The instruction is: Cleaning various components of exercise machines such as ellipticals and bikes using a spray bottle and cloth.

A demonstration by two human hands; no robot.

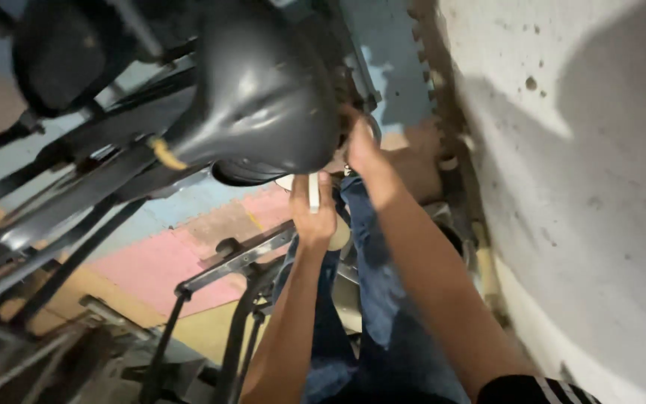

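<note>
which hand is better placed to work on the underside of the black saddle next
Likely the right hand: it already reaches up behind the glossy black bicycle saddle. The left hand sits lower, shut around a small white object.

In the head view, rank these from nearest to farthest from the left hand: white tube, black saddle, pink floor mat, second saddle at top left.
1. White tube: gripped in the left hand.
2. Black saddle: just above the hand.
3. Pink floor mat: to the hand's left, below the frame bars.
4. Second saddle: far top left.
</note>
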